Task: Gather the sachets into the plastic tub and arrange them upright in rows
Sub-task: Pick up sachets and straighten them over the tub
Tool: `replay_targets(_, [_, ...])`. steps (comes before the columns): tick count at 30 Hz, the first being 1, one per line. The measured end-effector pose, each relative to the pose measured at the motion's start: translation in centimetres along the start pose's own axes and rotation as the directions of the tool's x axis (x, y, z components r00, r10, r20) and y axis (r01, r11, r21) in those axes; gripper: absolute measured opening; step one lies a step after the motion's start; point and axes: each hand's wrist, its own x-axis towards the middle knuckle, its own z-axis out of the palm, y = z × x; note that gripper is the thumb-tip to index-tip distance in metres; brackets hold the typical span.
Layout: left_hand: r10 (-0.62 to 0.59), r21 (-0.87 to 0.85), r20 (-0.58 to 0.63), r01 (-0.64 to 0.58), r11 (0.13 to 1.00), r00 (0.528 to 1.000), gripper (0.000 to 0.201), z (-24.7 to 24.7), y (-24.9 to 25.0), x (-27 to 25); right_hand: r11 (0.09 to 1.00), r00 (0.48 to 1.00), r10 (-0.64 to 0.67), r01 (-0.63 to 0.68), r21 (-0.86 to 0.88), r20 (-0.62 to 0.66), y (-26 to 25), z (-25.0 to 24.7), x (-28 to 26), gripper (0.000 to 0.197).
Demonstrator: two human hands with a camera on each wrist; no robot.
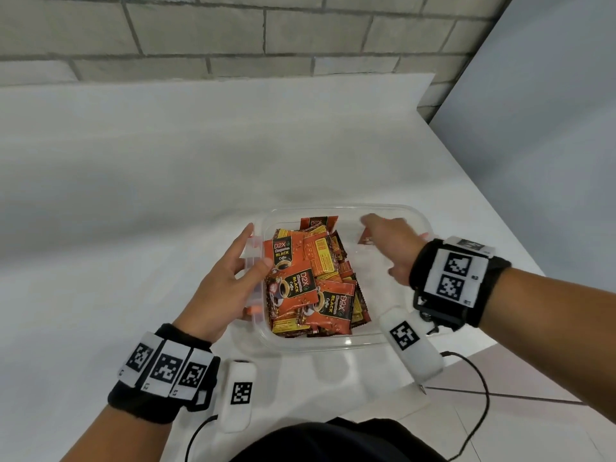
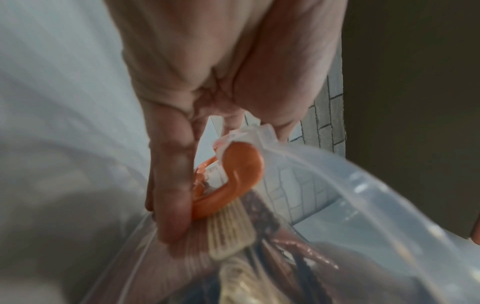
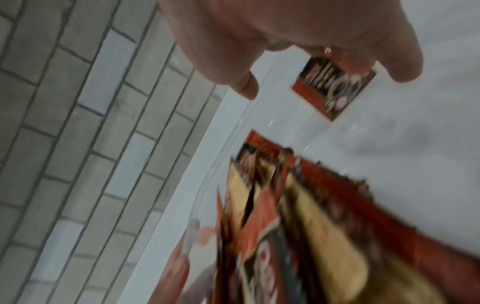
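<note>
Here the left hand (image 1: 230, 281) grips the left wall of the tub (image 1: 336, 341); the right hand (image 1: 391, 240) pinches one sachet (image 1: 366, 237) at the far right; the loose pile (image 1: 310, 281) leans left and may topple into the cleared space.

My right hand (image 1: 393, 243) is hiding most of one sachet (image 1: 366, 237); its grip is unclear, and the wrist views are blurring.
</note>
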Motion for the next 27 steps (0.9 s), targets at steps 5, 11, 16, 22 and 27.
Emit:
replay_targets(5, [0.002, 0.016, 0.002, -0.002, 1.000, 1.000, 0.070, 0.2, 0.0, 0.0, 0.998, 0.999, -0.002, 0.000, -0.066, -0.039, 0.2, -1.8, 1.3, 0.037])
replay_targets(11, [0.005, 0.002, -0.002, -0.005, 1.000, 1.000, 0.073, 0.3, 0.1, -0.1, 0.999, 0.997, -0.008, 0.011, -0.038, 0.071, 0.5, 0.4, 2.7, 0.039])
replay_targets(16, [0.001, 0.001, -0.007, -0.001, 1.000, 1.000, 0.072, 0.4, 0.2, -0.2, 0.995, 0.983, 0.009, 0.008, -0.095, 0.183, 0.2, 1.2, 3.3, 0.039])
replay_targets(22, [0.008, 0.012, -0.010, -0.008, 1.000, 1.000, 0.074, 0.4, 0.3, -0.3, 0.956, 0.954, 0.111, -0.026, -0.291, 0.279, 0.0, 0.6, 3.1, 0.046])
replay_targets(27, [0.006, 0.017, -0.012, -0.006, 1.000, 1.000, 0.073, 0.3, 0.2, -0.2, 0.942, 0.956, 0.099, 0.000, -0.336, 0.276, 0.2, 0.4, 3.0, 0.049])
